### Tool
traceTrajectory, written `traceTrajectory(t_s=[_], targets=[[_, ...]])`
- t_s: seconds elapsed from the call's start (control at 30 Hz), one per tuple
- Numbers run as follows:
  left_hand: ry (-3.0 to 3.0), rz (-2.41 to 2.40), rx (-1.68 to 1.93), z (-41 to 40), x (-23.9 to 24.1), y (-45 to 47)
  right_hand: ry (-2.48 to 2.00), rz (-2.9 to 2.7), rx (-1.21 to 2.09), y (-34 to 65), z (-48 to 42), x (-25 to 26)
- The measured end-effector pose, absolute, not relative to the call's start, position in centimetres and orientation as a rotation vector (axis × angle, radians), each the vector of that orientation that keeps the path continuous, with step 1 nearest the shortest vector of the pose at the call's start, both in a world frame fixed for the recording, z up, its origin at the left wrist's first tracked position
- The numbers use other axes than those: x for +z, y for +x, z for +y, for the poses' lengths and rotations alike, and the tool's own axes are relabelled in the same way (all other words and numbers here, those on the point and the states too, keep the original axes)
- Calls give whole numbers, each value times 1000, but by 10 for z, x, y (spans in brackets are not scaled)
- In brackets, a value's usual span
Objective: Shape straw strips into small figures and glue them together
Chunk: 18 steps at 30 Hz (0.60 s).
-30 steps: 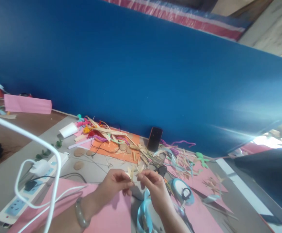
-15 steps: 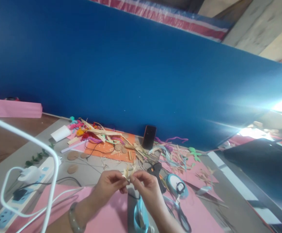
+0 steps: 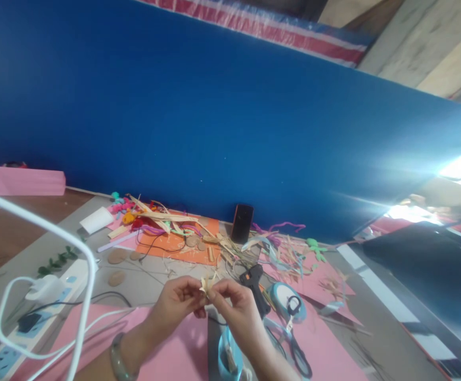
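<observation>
My left hand [image 3: 177, 304] and my right hand [image 3: 234, 307] meet low in the middle of the head view. Both pinch a small pale straw-coloured folded piece [image 3: 206, 284] between the fingertips, above a pink sheet [image 3: 183, 354]. My left wrist wears a grey-green bangle [image 3: 118, 360]. A roll of light blue ribbon [image 3: 226, 357] lies just below my right hand. A black glue gun [image 3: 257, 288] sits right of my right hand.
A blue board [image 3: 214, 121] stands behind the table. Straw strips and pipe cleaners lie on an orange sheet [image 3: 183, 246]; a black phone [image 3: 242, 222] leans on the board. Scissors [image 3: 294, 352], a blue tape dispenser [image 3: 286, 299], a power strip [image 3: 28, 317] and white cable [image 3: 83, 296] lie around.
My hands have stayed pinched on the straw piece and drawn closer together. The camera has shifted a little, so the table items sit further left in view.
</observation>
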State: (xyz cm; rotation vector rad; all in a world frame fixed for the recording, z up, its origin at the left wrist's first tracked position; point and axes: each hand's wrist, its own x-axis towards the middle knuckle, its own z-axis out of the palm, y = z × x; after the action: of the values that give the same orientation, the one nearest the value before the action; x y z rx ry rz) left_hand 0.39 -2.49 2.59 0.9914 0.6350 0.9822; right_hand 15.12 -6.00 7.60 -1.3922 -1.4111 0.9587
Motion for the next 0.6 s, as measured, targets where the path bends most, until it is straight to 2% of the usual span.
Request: traceTrajectory(t_s=[0.6], targets=[[1043,694,1038,-25,23,4,-1394,-1375,937,152,-60,71]])
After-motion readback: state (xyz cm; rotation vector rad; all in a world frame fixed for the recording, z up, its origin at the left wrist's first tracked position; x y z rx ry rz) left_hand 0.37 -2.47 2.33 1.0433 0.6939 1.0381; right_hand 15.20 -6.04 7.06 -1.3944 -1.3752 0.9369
